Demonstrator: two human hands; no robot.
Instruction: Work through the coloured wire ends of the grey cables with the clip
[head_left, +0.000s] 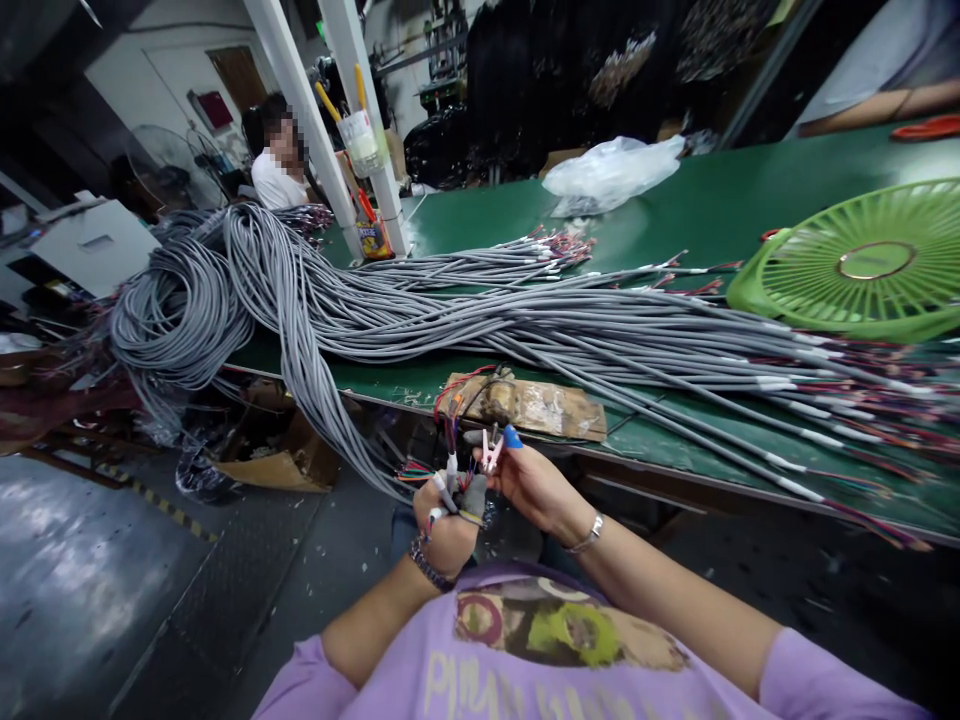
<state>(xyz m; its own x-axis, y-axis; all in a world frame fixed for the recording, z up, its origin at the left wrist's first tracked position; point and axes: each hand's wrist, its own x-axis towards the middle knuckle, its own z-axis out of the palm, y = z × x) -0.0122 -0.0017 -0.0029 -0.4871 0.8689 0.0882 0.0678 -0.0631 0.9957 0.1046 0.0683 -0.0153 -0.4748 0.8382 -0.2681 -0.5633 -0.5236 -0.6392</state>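
My left hand (452,540) is closed around the end of a grey cable (444,492), just in front of the bench edge. Thin coloured wires (415,470) fan out beside its fingers, and a grey wrapped piece (474,497) shows against them. Close by on the right, my right hand (536,490) has its fingers bent together at a small pale pink forked piece (491,450). A blue cover (512,437) caps one of its fingertips. Just beyond both hands, a worn board (559,408) with a brownish lump on it lies at the bench edge.
A long bundle of grey cables (420,325) crosses the green bench (750,190), coiled at the left, with bare wire ends at the right. A green fan (874,260) and a plastic bag (611,170) rest farther back. White posts (360,110) rise behind. A person (277,180) sits beyond.
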